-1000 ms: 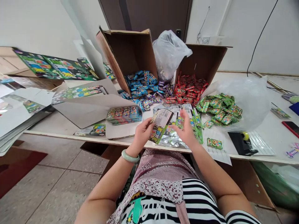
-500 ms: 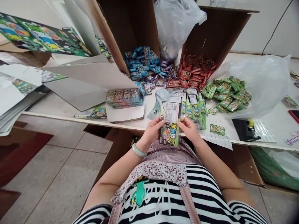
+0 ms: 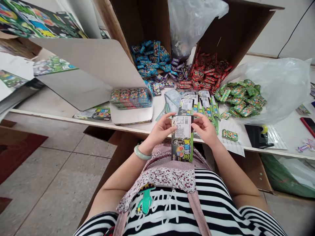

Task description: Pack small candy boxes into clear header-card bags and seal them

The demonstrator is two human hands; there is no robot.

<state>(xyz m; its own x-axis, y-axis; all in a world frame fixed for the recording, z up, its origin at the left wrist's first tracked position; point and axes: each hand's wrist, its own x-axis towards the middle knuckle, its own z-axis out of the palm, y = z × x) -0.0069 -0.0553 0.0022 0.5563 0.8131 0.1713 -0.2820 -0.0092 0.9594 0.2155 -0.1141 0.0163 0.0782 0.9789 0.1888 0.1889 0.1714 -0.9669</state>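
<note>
Between my two hands, in front of the apron, is a flat printed candy packet (image 3: 182,142) with a white label panel at its top and a green right edge. My left hand (image 3: 162,128) pinches its left edge near the top, a pale bangle on the wrist. My right hand (image 3: 204,128) grips the right edge at the same height, thumb on the front. Just beyond lie more flat packets (image 3: 206,104) of the same print, fanned on the table, and some pale bluish clear sleeves (image 3: 172,100).
An open display box (image 3: 133,114) with rows of small boxes stands left. Behind are heaps of blue (image 3: 150,60), purple (image 3: 180,70) and red sweets (image 3: 209,72). Green sachets (image 3: 242,98) spill from a clear bag (image 3: 283,91) at right. A black tape dispenser (image 3: 258,136) lies near the table edge.
Both hands have shifted slightly right with the packet, fingers now further up along its edges. The packet sits a little lower. The camera view has tilted slightly.
</note>
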